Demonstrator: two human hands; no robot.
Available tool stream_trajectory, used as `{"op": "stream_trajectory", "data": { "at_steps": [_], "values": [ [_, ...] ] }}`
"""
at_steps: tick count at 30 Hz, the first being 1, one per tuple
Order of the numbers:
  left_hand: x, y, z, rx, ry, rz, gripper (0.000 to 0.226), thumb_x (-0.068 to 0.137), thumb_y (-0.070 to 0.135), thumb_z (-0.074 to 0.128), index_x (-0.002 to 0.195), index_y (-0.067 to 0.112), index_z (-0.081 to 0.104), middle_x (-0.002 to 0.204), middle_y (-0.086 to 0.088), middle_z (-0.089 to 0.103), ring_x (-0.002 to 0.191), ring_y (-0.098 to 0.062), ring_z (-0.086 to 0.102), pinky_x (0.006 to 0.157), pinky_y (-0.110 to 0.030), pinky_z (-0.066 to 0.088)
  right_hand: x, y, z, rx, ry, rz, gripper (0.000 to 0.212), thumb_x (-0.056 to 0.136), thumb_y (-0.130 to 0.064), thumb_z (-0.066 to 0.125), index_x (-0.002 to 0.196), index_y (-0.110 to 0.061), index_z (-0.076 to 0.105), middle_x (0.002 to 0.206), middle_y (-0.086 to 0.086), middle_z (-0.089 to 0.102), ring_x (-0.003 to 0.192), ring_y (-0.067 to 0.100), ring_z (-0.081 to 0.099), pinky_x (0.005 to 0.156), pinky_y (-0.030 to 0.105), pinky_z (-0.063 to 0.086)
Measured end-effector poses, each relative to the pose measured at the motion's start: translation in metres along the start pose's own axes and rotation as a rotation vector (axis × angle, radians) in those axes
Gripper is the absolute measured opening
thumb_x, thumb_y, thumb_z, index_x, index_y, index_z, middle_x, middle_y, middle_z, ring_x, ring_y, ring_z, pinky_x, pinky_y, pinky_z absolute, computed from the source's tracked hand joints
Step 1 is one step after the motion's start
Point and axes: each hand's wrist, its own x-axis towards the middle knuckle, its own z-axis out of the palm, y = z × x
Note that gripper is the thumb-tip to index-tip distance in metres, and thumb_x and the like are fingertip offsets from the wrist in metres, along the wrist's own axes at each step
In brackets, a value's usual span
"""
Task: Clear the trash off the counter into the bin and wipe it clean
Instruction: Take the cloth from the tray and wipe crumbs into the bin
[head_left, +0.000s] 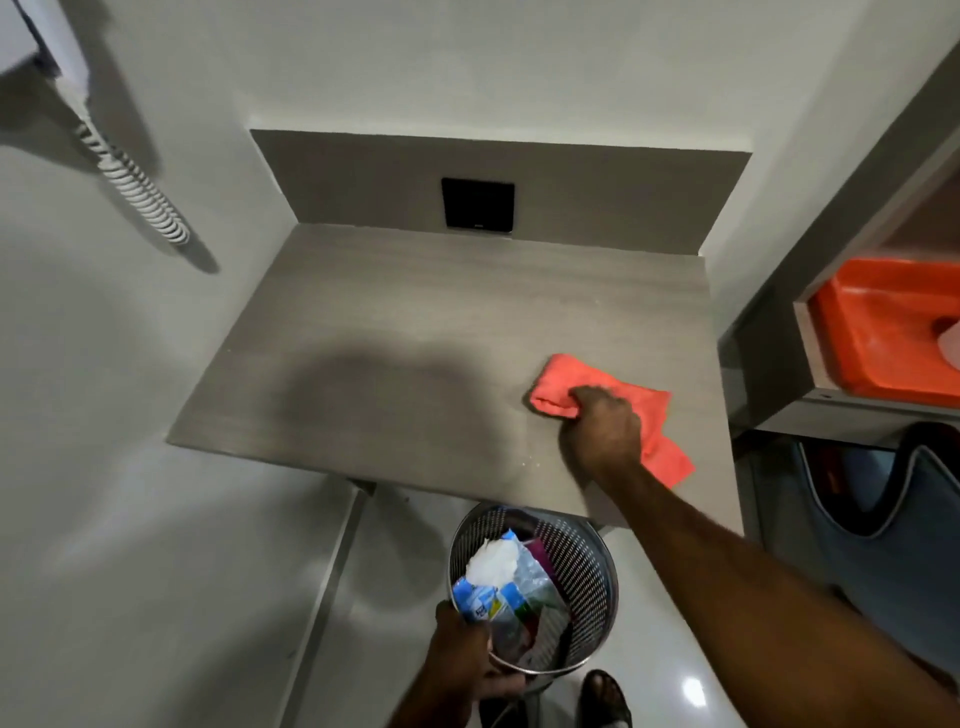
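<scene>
A grey wood-grain counter (395, 332) fills the middle of the head view. An orange-pink cloth (561, 379) lies crumpled on its right side, and my right hand (602, 431) is closed on it, pressing it to the surface. A few pale crumbs (530, 460) sit near the front edge, left of that hand. Below the counter's front edge a perforated metal bin (587, 566) holds a white crumpled paper, a clear plastic wrapper and a blue-and-white packet (488, 597). My left hand (467, 654) grips the bin's near rim.
A black wall plate (478, 202) sits on the backsplash. A coiled white cord (135, 182) hangs on the left wall. To the right, a shelf holds an orange tub (883, 322), with a blue bag (872, 493) below. My sandalled foot (605, 699) stands beside the bin.
</scene>
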Motion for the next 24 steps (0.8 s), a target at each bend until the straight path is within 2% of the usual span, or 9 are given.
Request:
{"op": "stream_trajectory", "data": {
  "at_steps": [4, 7, 9, 11, 13, 16, 18, 21, 24],
  "values": [
    [0.009, 0.001, -0.014, 0.089, -0.111, 0.029, 0.074, 0.048, 0.034, 0.083, 0.119, 0.025, 0.065, 0.121, -0.015, 0.065, 0.102, -0.039, 0.07, 0.068, -0.057, 0.063, -0.056, -0.033, 0.021, 0.078, 0.075, -0.233, 0.042, 0.049, 0.006, 0.067, 0.084, -0.014, 0.079, 0.086, 0.007, 0.079, 0.079, 0.029, 0.074, 0.081, 0.036, 0.058],
    [0.013, -0.001, -0.021, 0.065, -0.123, 0.033, 0.034, 0.062, 0.036, 0.073, 0.095, 0.027, 0.077, 0.09, -0.007, 0.08, 0.083, -0.035, 0.077, 0.069, -0.053, 0.063, -0.113, -0.05, 0.034, 0.143, -0.029, -0.411, 0.045, 0.04, 0.005, 0.069, 0.079, -0.017, 0.079, 0.08, 0.002, 0.079, 0.073, 0.02, 0.076, 0.075, 0.033, 0.061],
    [0.016, -0.006, -0.024, 0.035, -0.133, 0.007, 0.02, 0.087, 0.034, 0.062, 0.092, 0.023, 0.077, 0.086, -0.008, 0.081, 0.08, -0.034, 0.078, 0.065, -0.046, 0.063, -0.147, -0.044, 0.048, 0.176, -0.284, -0.366, 0.039, 0.062, -0.002, 0.066, 0.096, -0.019, 0.074, 0.096, 0.001, 0.076, 0.089, 0.021, 0.073, 0.079, 0.03, 0.057],
    [0.021, -0.016, -0.028, 0.03, -0.165, 0.012, 0.02, 0.088, 0.03, 0.065, 0.098, 0.016, 0.075, 0.088, -0.01, 0.08, 0.081, -0.033, 0.078, 0.063, -0.044, 0.063, -0.183, -0.02, 0.065, 0.109, -0.403, -0.321, 0.039, 0.08, -0.017, 0.057, 0.116, -0.027, 0.066, 0.115, -0.001, 0.071, 0.104, 0.022, 0.068, 0.085, 0.029, 0.054],
    [0.033, -0.031, -0.03, 0.046, -0.141, -0.001, 0.03, 0.079, 0.027, 0.07, 0.105, 0.013, 0.07, 0.095, -0.014, 0.079, 0.083, -0.034, 0.077, 0.065, -0.049, 0.064, -0.211, 0.012, 0.073, 0.143, -0.366, -0.309, 0.047, 0.079, -0.023, 0.058, 0.125, -0.03, 0.066, 0.117, -0.002, 0.072, 0.102, 0.017, 0.071, 0.085, 0.025, 0.056],
    [0.064, -0.064, -0.022, 0.132, -0.021, -0.045, 0.035, 0.092, 0.034, 0.063, 0.123, 0.02, 0.054, 0.116, -0.016, 0.069, 0.088, -0.036, 0.075, 0.069, -0.06, 0.062, -0.231, 0.067, 0.094, 0.225, -0.183, -0.187, 0.037, 0.057, -0.011, 0.086, 0.092, -0.022, 0.079, 0.08, -0.002, 0.077, 0.076, 0.017, 0.074, 0.073, 0.029, 0.06],
    [0.094, -0.09, -0.01, 0.128, 0.006, -0.073, 0.036, 0.096, 0.039, 0.055, 0.128, 0.024, 0.047, 0.123, -0.011, 0.065, 0.094, -0.035, 0.074, 0.07, -0.059, 0.062, -0.236, 0.099, 0.119, 0.196, -0.156, -0.095, 0.03, 0.054, -0.008, 0.091, 0.078, -0.018, 0.075, 0.073, -0.001, 0.073, 0.071, 0.022, 0.07, 0.069, 0.034, 0.059],
    [0.143, -0.126, 0.01, 0.092, -0.018, -0.115, 0.041, 0.09, 0.046, 0.059, 0.124, 0.025, 0.053, 0.116, -0.008, 0.071, 0.094, -0.034, 0.075, 0.073, -0.058, 0.062, -0.235, 0.141, 0.162, 0.219, -0.14, -0.004, 0.024, 0.062, -0.009, 0.085, 0.083, -0.013, 0.074, 0.076, 0.003, 0.073, 0.07, 0.025, 0.069, 0.067, 0.03, 0.053],
    [0.2, -0.158, 0.027, 0.029, -0.043, -0.159, 0.055, 0.067, 0.059, 0.066, 0.112, 0.026, 0.065, 0.104, -0.006, 0.076, 0.092, -0.036, 0.074, 0.07, -0.054, 0.063, -0.229, 0.179, 0.211, 0.297, -0.185, 0.181, 0.03, 0.073, -0.011, 0.077, 0.101, -0.023, 0.071, 0.084, -0.007, 0.073, 0.073, 0.015, 0.069, 0.07, 0.009, 0.049]
  ]
}}
